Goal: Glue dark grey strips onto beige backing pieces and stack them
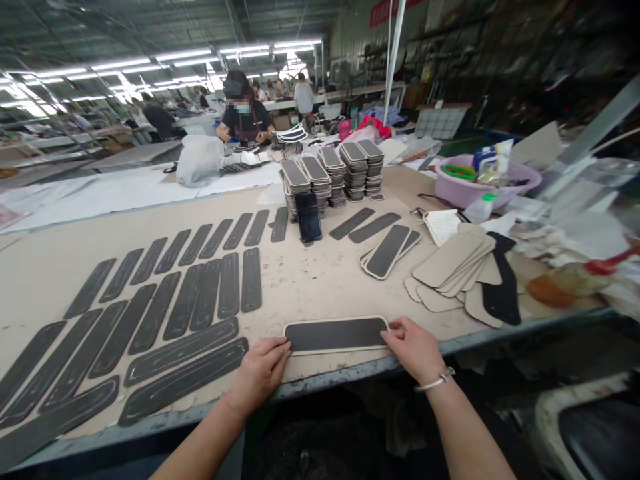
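Note:
A dark grey rectangular strip (336,335) lies on a slightly larger beige panel (325,318) with rounded corners, near the table's front edge. The panel's rim shows around the strip. My left hand (261,368) is closed at the left end, its fingertips together on the strip's corner. At the opposite end, my right hand (416,348) pinches the strip's edge between thumb and forefinger. To the left lie rows of loose dark strips (193,297), several with shiny lines on their faces. A fanned pile of beige panels (453,261) rests to the right.
Stacks of strip-covered panels (353,170) stand at the back, with a black phone (309,218) leaning in front. A few finished-looking pieces (387,251) overlap nearer. A purple basin (487,190) and an amber-filled bottle (563,285) sit right. A person (245,117) works across the table.

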`<state>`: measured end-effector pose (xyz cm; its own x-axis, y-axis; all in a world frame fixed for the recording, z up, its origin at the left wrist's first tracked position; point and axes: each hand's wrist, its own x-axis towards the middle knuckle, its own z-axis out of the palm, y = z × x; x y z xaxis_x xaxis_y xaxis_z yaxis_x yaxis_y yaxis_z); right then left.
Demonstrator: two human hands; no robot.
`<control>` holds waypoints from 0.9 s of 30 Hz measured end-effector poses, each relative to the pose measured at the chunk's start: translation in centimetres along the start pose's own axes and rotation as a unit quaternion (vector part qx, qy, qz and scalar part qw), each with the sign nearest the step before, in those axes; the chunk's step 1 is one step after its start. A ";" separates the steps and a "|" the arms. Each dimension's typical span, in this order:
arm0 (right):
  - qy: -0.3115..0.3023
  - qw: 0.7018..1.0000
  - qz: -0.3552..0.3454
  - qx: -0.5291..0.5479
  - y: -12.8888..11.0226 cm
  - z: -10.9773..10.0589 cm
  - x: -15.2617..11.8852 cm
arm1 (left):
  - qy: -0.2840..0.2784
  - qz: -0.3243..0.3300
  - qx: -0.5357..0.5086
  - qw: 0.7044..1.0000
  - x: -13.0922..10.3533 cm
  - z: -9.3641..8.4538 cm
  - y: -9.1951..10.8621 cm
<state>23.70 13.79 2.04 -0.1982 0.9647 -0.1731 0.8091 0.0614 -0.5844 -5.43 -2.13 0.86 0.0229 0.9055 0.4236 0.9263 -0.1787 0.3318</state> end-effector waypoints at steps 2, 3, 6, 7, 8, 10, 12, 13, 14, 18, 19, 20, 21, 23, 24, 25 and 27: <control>-0.003 1.000 -0.001 -0.004 -0.1 0.0 0.0 | -0.001 0.003 0.007 1.000 0.0 0.0 0.1; -0.004 1.000 -0.002 -0.005 -0.2 -0.1 0.0 | -0.003 0.002 0.010 1.000 0.0 0.0 0.1; -0.004 1.000 0.001 -0.017 -0.5 -0.1 -0.1 | -0.013 0.000 0.017 1.000 0.0 0.1 0.2; -0.005 1.000 0.002 -0.023 -0.6 -0.1 -0.1 | -0.016 -0.002 0.019 1.000 -0.1 0.1 0.2; -0.005 1.000 0.001 -0.030 -0.6 -0.1 -0.1 | -0.019 -0.004 0.023 1.000 -0.1 0.2 0.1; -0.007 0.999 -0.005 -0.044 -0.6 -0.1 -0.2 | -0.022 -0.010 0.032 0.999 -0.1 0.2 0.2; -0.010 0.998 -0.011 -0.055 -0.5 0.0 -0.1 | -0.026 -0.013 0.041 0.999 -0.1 0.1 0.3; -0.013 0.998 -0.012 -0.059 -0.5 0.1 -0.1 | -0.028 -0.015 0.044 0.999 -0.1 0.0 0.4; -0.016 0.998 -0.012 -0.063 -0.4 0.2 0.0 | -0.030 -0.016 0.046 0.998 0.0 -0.1 0.5; -0.007 0.996 -0.010 -0.083 -0.3 0.3 0.1 | -0.038 -0.023 0.037 0.998 0.1 -0.2 0.8; 0.000 0.996 -0.013 -0.091 -0.3 0.3 0.0 | -0.037 -0.024 0.035 0.998 0.1 -0.2 0.8; 0.006 0.995 -0.019 -0.100 -0.3 0.2 -0.2 | -0.035 -0.023 0.034 0.999 0.1 -0.2 0.8; 0.010 0.994 -0.029 -0.109 -0.3 0.1 -0.4 | -0.032 -0.019 0.034 0.999 0.1 -0.1 0.8; 0.024 0.991 -0.057 -0.122 -0.2 0.0 -0.9 | -0.022 -0.009 0.038 0.999 -0.2 0.1 0.5; 0.041 0.988 -0.077 -0.124 -0.1 0.1 -1.0 | -0.016 -0.003 0.041 0.999 -0.3 0.3 0.2; 0.071 0.985 -0.096 -0.122 0.1 0.3 -1.1 | -0.005 0.004 0.046 0.999 -0.4 0.6 -0.1; 0.155 0.969 -0.161 -0.106 0.6 0.9 -0.7 | 0.033 0.031 0.056 0.997 -0.7 1.4 -0.9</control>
<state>23.77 12.89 1.08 -0.3107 0.9153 0.2564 0.8345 0.3918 -0.3875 -5.73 -2.03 -0.91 0.0608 0.8664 0.4956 0.9599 -0.1868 0.2088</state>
